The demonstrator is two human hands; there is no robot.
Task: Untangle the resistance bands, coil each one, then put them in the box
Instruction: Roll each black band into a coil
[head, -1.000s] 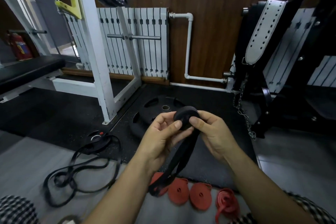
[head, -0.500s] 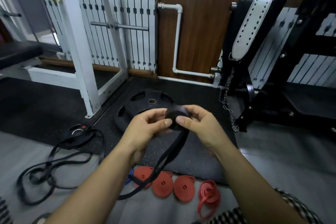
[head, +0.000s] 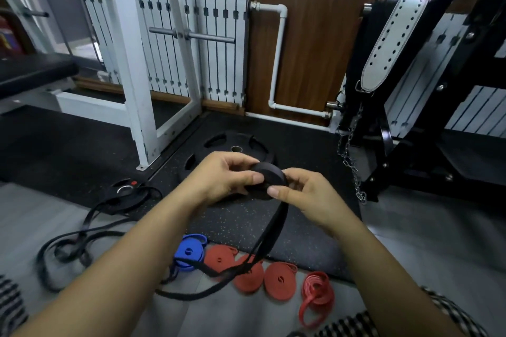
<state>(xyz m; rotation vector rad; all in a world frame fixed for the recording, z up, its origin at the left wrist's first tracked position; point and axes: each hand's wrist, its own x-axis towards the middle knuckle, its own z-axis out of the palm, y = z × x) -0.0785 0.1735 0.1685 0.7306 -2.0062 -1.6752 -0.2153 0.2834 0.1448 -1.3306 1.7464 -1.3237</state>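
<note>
Both hands meet in the middle of the view over a dark rubber mat (head: 301, 230). The left hand (head: 219, 178) and the right hand (head: 304, 194) hold a black resistance band (head: 269, 180) between them, its upper part wound into a tight flat coil. The left thumb presses on the coil's near left face with the fingers curled behind it; the right thumb pinches the coil's near right edge against fingers curled behind. From under the coil the unwound tail of the band hangs down, runs toward the near left and lies in a loop on the grey floor (head: 410, 241).

On that floor, just at the mat's near edge, a row of finished coils lies flat: a blue coil (head: 189, 252) at the left, then three red coils (head: 280, 279) side by side, with the hanging tail crossing over two of them. At the right end of the row lies a loosely folded red band (head: 317, 295), not tightly wound. To the near left a tangled black band (head: 74, 243) sprawls over the floor, its far end reaching a small black weight plate (head: 124, 191). A larger black weight plate (head: 232, 150) lies flat on the mat just beyond the hands. A white rack frame (head: 131, 68) stands at the far left, a white radiator (head: 208, 44) behind it. No box can be seen.
</note>
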